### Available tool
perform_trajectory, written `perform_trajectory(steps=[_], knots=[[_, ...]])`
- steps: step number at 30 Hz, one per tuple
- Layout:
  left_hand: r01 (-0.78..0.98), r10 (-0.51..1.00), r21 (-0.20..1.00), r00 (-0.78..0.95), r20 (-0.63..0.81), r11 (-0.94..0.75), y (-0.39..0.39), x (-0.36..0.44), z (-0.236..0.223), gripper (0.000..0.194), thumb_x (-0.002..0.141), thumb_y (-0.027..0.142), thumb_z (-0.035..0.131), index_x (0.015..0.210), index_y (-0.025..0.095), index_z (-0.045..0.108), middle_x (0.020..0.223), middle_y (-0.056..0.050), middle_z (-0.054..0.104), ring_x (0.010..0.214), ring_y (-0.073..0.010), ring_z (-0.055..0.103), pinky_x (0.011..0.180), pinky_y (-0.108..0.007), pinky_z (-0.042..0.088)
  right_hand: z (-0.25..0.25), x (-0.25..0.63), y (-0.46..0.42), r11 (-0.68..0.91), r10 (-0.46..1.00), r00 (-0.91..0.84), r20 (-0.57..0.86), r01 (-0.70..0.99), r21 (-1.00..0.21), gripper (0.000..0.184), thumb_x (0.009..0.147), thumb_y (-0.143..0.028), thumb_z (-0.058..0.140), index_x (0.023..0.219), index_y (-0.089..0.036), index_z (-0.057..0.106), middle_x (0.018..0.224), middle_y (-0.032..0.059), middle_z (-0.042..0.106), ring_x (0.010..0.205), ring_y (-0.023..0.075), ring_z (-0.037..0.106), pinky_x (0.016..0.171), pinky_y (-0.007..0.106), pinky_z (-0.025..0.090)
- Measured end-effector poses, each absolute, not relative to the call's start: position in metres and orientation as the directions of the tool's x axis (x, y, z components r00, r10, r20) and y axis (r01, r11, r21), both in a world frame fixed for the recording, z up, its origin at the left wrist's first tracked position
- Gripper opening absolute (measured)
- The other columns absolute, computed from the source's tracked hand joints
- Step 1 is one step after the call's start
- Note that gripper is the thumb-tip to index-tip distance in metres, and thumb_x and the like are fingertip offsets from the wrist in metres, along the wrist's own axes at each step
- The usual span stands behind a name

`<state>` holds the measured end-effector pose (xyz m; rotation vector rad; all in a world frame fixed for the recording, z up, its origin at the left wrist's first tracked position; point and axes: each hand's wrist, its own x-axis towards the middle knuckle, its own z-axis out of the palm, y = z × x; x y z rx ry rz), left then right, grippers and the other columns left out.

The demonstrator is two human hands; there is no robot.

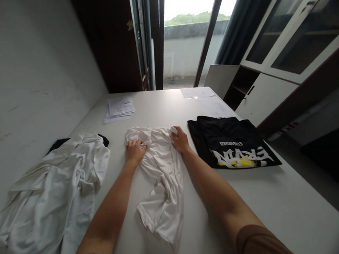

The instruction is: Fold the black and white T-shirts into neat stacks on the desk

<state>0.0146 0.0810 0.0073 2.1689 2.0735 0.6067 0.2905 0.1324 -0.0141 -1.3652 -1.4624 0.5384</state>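
Observation:
A crumpled white garment [162,178] lies on the white table [281,204] in front of me. My left hand [134,151] grips its upper left part, fingers curled into the cloth. My right hand [180,139] pinches the upper right part, with a fold of white fabric between thumb and fingers. Both forearms stretch out over the table on either side of the garment.
A pile of white clothing [52,202] with a dark piece under it lies at the left by the wall. A folded black T-shirt [232,145] with white and yellow print lies at the right. Papers [119,109] lie at the far side, more sheets [205,100] at the back right.

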Motion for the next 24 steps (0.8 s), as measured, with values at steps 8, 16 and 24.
perform_trajectory(steps=[8, 16, 24], knots=[[0.335, 0.805, 0.941, -0.573, 0.157, 0.055, 0.108, -0.042, 0.008, 0.021, 0.091, 0.039, 0.06, 0.085, 0.02, 0.056, 0.074, 0.002, 0.058, 0.071, -0.014, 0.056, 0.07, -0.024, 0.047, -0.013, 0.333, 0.164, 0.283, 0.769, 0.582, 0.266, 0.063, -0.957, 0.042, 0.077, -0.031, 0.057, 0.115, -0.015, 0.063, 0.103, 0.0066, 0.067, 0.09, 0.018, 0.062, 0.089, 0.033, 0.051], [0.203, 0.573, 0.976, -0.81, 0.126, 0.073, 0.107, -0.101, 0.03, 0.012, 0.093, 0.012, 0.038, 0.103, 0.017, 0.044, 0.081, 0.002, 0.052, 0.074, -0.0131, 0.058, 0.069, -0.027, 0.051, -0.014, 0.37, 0.167, 0.244, 0.681, 0.654, 0.329, 0.221, -0.944, 0.051, 0.081, -0.024, 0.048, 0.13, -0.014, 0.055, 0.124, 0.0133, 0.063, 0.114, 0.023, 0.061, 0.107, 0.043, 0.046], [0.66, 0.9, 0.648, 0.099, 0.425, -0.379, 0.016, -0.014, 0.058, 0.018, 0.094, 0.021, 0.051, 0.106, 0.019, 0.064, 0.106, -0.008, 0.068, 0.105, -0.0226, 0.064, 0.097, -0.038, 0.052, 0.016, 0.344, 0.14, 0.087, 0.623, 0.416, 0.662, 0.805, -0.587, 0.036, 0.097, -0.03, 0.043, 0.125, -0.018, 0.062, 0.143, 0.0166, 0.05, 0.135, 0.0307, 0.045, 0.116, 0.049, 0.033]])
